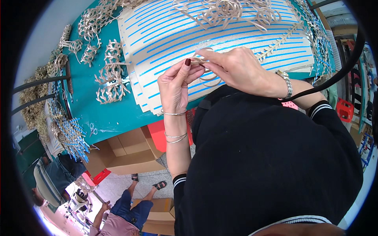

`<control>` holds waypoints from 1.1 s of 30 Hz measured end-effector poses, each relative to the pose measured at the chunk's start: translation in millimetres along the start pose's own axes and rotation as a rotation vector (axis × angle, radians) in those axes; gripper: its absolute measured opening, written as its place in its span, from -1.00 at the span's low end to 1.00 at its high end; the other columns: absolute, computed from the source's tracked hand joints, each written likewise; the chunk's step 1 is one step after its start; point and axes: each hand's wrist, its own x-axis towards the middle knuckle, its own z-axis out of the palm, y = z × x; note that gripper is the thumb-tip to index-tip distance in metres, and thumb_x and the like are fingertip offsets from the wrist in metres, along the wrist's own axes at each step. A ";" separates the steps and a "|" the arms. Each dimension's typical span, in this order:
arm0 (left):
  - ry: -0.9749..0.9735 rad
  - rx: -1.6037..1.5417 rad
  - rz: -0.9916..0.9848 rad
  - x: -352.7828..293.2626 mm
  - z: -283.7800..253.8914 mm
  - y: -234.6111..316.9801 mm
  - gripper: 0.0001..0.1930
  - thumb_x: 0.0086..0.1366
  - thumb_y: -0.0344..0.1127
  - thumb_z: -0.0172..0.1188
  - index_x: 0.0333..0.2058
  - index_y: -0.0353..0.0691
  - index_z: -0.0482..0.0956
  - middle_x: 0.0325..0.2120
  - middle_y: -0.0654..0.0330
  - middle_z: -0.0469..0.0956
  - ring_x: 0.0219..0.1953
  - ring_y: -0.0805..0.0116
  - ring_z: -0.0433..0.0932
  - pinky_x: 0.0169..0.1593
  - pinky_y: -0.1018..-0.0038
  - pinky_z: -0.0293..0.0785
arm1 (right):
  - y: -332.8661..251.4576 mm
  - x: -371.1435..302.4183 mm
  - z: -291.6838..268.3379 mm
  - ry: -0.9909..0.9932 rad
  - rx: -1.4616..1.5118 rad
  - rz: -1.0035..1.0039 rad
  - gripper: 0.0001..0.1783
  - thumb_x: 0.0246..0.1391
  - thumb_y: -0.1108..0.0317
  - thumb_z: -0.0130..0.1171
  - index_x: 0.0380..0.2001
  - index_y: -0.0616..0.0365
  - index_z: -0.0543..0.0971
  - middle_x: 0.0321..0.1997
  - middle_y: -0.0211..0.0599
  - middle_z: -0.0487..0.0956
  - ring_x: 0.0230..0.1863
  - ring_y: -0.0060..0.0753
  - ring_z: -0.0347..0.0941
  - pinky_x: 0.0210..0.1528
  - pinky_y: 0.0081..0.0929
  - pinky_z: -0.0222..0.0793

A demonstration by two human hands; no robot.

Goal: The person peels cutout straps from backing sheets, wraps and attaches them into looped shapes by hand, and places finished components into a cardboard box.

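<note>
My left hand (pixel 176 80), with dark red nails, is closed in a pinch on a thin beige strip (pixel 197 61). My right hand (pixel 242 67) meets it from the other side, thumb and fingers closed on the same strip. Fingers cover most of the held part. Loops of beige strip (pixel 208 83) hang just below the hands. Beneath them lie large beige sheets (pixel 145 92) with blue stripes. A leafy beige garland (pixel 277 45) rests on the sheets to the right, and a tangled heap of beige strips (pixel 222 13) lies beyond the hands.
Bundles of leafy beige garland (pixel 112 74) lie on the green table (pixel 84 106) at left, near small scissors (pixel 93 129). More garlands hang over the left edge. Below are an open cardboard box (pixel 130 155) and red stools (pixel 345 110). Two other people are at lower left.
</note>
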 end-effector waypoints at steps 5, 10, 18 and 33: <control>0.108 0.001 0.028 5.0 -1.3 -3.4 -0.82 0.18 -0.50 0.15 -0.30 -0.54 0.52 -0.40 -0.10 0.57 -0.41 0.17 0.62 -0.27 0.39 0.65 | -5.0 -4.4 6.8 0.031 -0.016 0.128 -0.42 0.08 0.29 0.10 0.18 0.06 0.22 -0.74 -0.24 0.46 -0.74 -0.22 0.41 -0.69 -0.34 0.26; 0.142 0.056 0.074 12.8 -0.7 -6.9 -0.84 0.15 -0.49 0.19 -0.35 -0.51 0.54 -0.46 -0.05 0.58 -0.47 0.25 0.61 -0.34 0.45 0.63 | -11.7 -7.9 6.4 0.021 -0.090 0.139 -0.41 0.08 0.30 0.09 0.17 0.11 0.19 -0.79 -0.24 0.41 -0.78 -0.20 0.38 -0.73 -0.32 0.22; 0.142 0.118 0.075 28.8 2.0 -12.7 -0.83 0.14 -0.47 0.21 -0.33 -0.50 0.55 -0.50 0.01 0.58 -0.51 0.32 0.60 -0.37 0.50 0.59 | -17.8 -4.5 0.5 -0.010 -0.081 0.212 -0.54 0.08 0.34 0.08 0.04 0.13 0.22 -0.79 -0.22 0.41 -0.72 -0.11 0.40 -0.71 -0.27 0.22; 0.078 0.190 0.102 29.6 -3.9 -2.8 -0.81 0.13 -0.46 0.23 -0.32 -0.48 0.56 -0.47 0.01 0.60 -0.48 0.40 0.57 -0.44 0.61 0.41 | 15.8 -3.7 6.7 -0.020 0.124 0.265 -0.68 0.13 0.41 0.00 -0.04 0.19 0.32 -0.63 -0.26 0.55 -0.55 -0.25 0.54 -0.54 -0.41 0.39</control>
